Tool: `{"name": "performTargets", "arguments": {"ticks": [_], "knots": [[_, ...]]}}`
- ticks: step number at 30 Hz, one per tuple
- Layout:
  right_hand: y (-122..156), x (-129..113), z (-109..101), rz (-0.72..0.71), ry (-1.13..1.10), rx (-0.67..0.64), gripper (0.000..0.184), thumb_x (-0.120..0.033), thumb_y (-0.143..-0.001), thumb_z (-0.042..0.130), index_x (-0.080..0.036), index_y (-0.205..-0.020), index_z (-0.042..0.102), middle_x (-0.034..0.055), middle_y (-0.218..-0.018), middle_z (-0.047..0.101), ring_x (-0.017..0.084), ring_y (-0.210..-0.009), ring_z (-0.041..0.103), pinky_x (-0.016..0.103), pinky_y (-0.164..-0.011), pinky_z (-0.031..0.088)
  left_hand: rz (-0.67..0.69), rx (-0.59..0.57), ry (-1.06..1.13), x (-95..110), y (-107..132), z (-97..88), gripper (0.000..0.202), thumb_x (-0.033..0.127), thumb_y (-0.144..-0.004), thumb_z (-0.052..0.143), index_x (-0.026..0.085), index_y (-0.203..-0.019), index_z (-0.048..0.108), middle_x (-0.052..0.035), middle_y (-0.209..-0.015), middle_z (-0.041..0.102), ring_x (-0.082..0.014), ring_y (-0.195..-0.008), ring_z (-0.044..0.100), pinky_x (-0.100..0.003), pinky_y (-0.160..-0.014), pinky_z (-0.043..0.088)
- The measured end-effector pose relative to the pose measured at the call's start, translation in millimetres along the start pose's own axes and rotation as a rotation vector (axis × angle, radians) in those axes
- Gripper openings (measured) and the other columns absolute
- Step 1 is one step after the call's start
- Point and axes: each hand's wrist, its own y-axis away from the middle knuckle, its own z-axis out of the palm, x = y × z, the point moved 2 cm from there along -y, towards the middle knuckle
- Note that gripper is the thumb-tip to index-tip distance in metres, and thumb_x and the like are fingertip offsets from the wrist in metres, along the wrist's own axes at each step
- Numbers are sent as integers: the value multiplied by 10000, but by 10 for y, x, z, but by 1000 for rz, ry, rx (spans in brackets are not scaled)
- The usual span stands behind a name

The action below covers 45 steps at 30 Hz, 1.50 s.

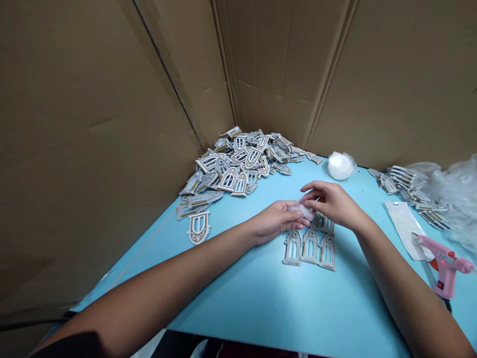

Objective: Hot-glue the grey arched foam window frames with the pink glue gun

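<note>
The left hand [275, 222] pinches a translucent plastic scrap [302, 211] between its fingertips; the scrap's long axis points toward the right hand [333, 202], its curled fingers just over the far end; three arched window frames [310, 232] lie just below the fingers.

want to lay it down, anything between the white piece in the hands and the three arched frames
Yes: another arched frame lies between the white piece and the three frames, partly under the right hand.
</note>
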Motion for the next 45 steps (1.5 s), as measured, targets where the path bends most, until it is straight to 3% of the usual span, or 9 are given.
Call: {"name": "performTargets", "arguments": {"ticks": [7,12,19,24,28,30,34,37,45], "knots": [[26,9,65,-24,201,206,283,-206,-773,766,-205,-1044,683,69,-1048,730,167,-760,702,286,-646,545,-4,49,-12,44,21,48,167,86,-900,727,84,-1063,767,-107,-983,784,-129,-879,737,-238,-887,578],[85,9,150,226,171,23,86,-279,-945,615,-218,-884,613,1,-649,696,144,-463,621,243,-432,437,61,178,-23,-12,-8,2,178,71,-851,763,88,-1027,752,-74,-881,782,-114,-814,734,-253,-904,581],[102,-25,272,430,-216,-57,110,-281,-1039,474,-249,-1144,469,-73,-541,619,147,-417,609,222,-400,486,145,298,-49,-24,-45,-57,124,85,-885,713,84,-1009,704,-68,-843,765,-126,-808,738,-266,-890,584],[79,-21,192,327,-353,-24,396,-271,-803,777,-219,-1108,529,-45,-751,657,122,-520,623,246,-480,524,205,333,-121,25,-47,-61,85,83,-918,640,108,-996,665,-70,-945,742,-114,-811,731,-259,-858,594],[44,3,0,127,-119,5,145,-295,-818,707,-177,-876,645,-21,-706,613,121,-605,563,257,-561,460,275,347,-294,93,-68,-111,114,132,-966,571,127,-1030,666,-55,-928,735,-115,-700,679,-252,-704,560],[35,35,-44,69,9,-57,164,-289,-880,607,-167,-887,716,-12,-680,607,127,-614,538,269,-588,425,316,358,-384,121,-74,-156,117,147,-968,573,144,-1000,686,-31,-898,736,-122,-716,660,-259,-745,539],[15,148,32,105,64,-74,155,-225,-828,635,-172,-923,745,6,-736,675,148,-674,594,278,-633,442,404,308,-736,134,-73,-237,160,215,-970,577,179,-1024,723,-21,-935,771,-191,-938,692,-313,-940,501],[-3,225,148,141,9,0,112,-220,-757,732,-174,-856,707,16,-766,714,167,-714,645,285,-665,480,448,211,-1046,115,-78,-265,254,306,-999,505,188,-1104,705,-37,-1044,787,-226,-1037,709,-334,-957,512],[-13,199,229,109,107,69,49,-140,-781,723,-186,-779,739,-3,-728,727,152,-682,634,269,-646,453,457,213,-1154,106,-95,-291,320,362,-1007,451,188,-1122,695,-46,-1083,785,-233,-1054,710,-336,-961,530]]}}
